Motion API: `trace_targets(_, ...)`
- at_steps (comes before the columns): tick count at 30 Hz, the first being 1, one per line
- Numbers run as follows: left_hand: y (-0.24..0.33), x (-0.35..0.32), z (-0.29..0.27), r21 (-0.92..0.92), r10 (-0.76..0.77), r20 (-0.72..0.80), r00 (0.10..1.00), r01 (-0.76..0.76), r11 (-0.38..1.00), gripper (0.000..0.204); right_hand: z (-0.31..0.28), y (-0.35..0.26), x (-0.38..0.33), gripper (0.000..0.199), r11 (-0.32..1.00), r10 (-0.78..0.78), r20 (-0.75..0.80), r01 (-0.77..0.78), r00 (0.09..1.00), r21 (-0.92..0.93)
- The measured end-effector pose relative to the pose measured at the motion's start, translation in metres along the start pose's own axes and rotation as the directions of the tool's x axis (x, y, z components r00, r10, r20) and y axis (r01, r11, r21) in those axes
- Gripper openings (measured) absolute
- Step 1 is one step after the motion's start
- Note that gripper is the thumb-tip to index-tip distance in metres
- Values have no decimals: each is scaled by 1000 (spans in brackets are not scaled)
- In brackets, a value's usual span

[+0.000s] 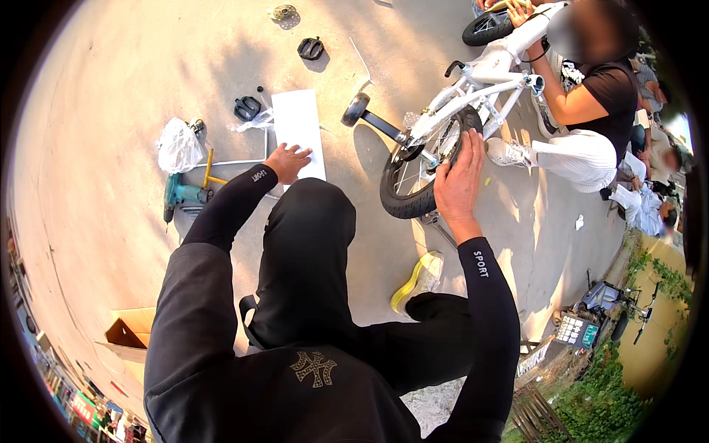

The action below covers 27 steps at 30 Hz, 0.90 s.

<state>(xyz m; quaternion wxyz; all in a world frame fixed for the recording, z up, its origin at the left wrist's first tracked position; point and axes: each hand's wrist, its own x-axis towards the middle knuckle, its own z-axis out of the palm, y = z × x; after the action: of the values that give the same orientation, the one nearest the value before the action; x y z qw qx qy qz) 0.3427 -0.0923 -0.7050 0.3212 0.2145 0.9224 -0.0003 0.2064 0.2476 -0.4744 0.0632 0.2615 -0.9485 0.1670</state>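
Observation:
My left hand [288, 161] rests with fingers spread on the near end of a white flat sheet [298, 122] lying on the concrete. My right hand [459, 181] grips the black rear tyre [402, 199] of a small white bicycle [484, 81], thumb on one side and fingers over the tread. The bicycle lies tilted, with a black training wheel [356, 109] sticking out to its left. Both my arms are in black sleeves. A second person [591, 103] in a black shirt and white trousers holds the bicycle's front end.
Two black pedals [247, 108] [311, 49] lie near the sheet. A white plastic bag [179, 145], a teal power drill [181, 194] and a yellow-handled hammer [209, 173] are on the left. An open cardboard box [133, 332] sits lower left. My yellow shoe [419, 279] is below the wheel.

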Motion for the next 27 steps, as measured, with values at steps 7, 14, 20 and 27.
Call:
trace_targets(7,37,-15,-6,-391,-25,208,978,107,914,52,-4,10,-3,62,999,-36,11,35,999,35)
trace_targets(14,39,57,-148,-648,-147,-329,933,-111,753,41,-29,76,-22,45,767,407,-40,-318,913,557)
trace_targets(20,71,126,-186,-101,151,-448,881,-218,971,49,88,215,-159,54,710,694,104,-701,713,70)
trace_targets(27,39,167,-132,-107,139,-334,932,-184,977,33,149,185,-184,68,765,552,33,-521,833,379)
